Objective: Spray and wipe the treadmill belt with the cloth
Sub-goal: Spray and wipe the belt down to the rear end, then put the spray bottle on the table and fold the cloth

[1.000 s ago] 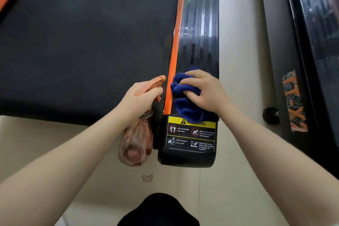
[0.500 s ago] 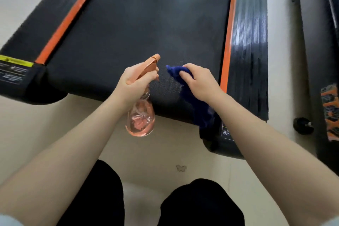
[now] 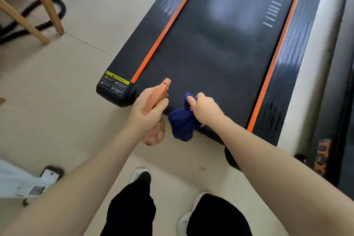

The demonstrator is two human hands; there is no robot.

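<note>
A clear, pink-tinted plastic spray bottle with an orange trigger head [image 3: 155, 101] is gripped in the left hand [image 3: 148, 110], fingers curled round its neck. Just right of those fingers, a bunched dark-blue cloth [image 3: 182, 121] is clenched in the right hand [image 3: 206, 108]. Beyond the fingertips, the black treadmill belt [image 3: 220, 48] is seen, flanked by orange stripes.
</note>
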